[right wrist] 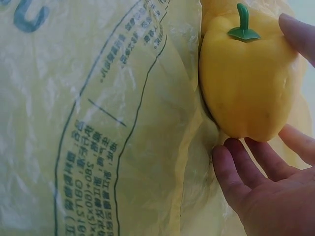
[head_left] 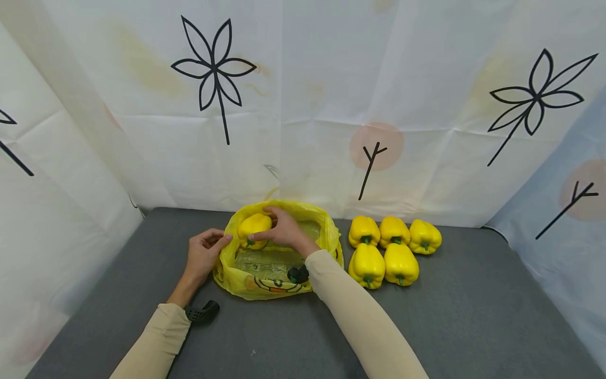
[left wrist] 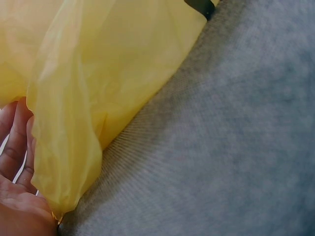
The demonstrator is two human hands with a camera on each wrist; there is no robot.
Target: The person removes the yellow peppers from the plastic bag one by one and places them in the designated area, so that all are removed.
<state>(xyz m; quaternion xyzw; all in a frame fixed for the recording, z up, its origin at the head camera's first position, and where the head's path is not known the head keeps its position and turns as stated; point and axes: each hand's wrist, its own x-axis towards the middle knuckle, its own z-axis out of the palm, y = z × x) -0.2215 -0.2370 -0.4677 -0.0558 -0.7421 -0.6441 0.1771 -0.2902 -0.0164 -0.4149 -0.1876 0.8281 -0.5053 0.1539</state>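
Observation:
An open yellow plastic bag (head_left: 279,287) stands on the dark table. Inside its left part is a yellow bell pepper (head_left: 254,227) with a green stem. My right hand (head_left: 286,230) reaches into the bag and holds this pepper between thumb and fingers. In the right wrist view the pepper (right wrist: 248,78) lies against the bag's printed inner wall (right wrist: 133,123), fingertips at its bottom end and thumb near its stem end. My left hand (head_left: 202,255) holds the bag's left rim. The left wrist view shows its fingers (left wrist: 15,142) partly hidden behind the yellow plastic (left wrist: 69,113).
Several more yellow bell peppers (head_left: 366,266) stand in two rows just right of the bag. Behind the table hangs a pale cloth (head_left: 312,105) with plant drawings, and similar cloth hangs at both sides. Grey tabletop (head_left: 473,305) extends to the right and in front.

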